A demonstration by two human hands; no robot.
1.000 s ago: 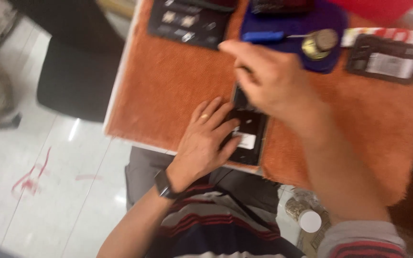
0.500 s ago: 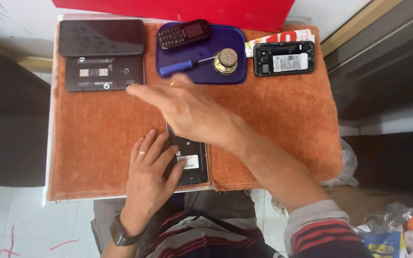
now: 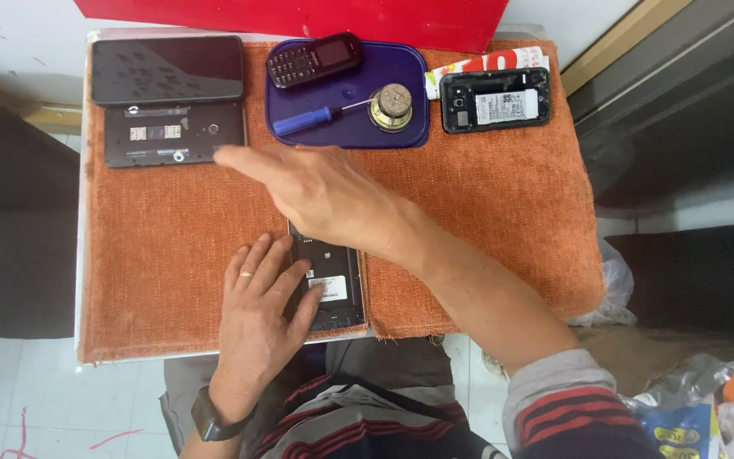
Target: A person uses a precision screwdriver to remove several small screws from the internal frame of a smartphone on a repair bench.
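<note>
An opened black phone [image 3: 333, 285] with its back off lies near the front edge of an orange cloth [image 3: 486, 195]. My left hand [image 3: 261, 319] rests flat on the phone's left side and the cloth, fingers spread. My right hand [image 3: 316, 191] hovers above the cloth, fingers stretched left toward a dark tablet back panel [image 3: 172, 133]; it holds nothing I can see. A dark tablet screen [image 3: 167, 70] lies just behind that panel.
A blue tray [image 3: 401, 72] at the back holds a small keypad phone [image 3: 314, 59], a blue-handled screwdriver [image 3: 312, 117] and a round brass part [image 3: 391, 106]. Another opened phone [image 3: 494, 99] lies at the back right. A red box [image 3: 299, 17] borders the far edge.
My right hand has swung from the back right over to the left, toward the tablet panel. The view shifted to look straight down on the table. My left hand stays on the phone.
</note>
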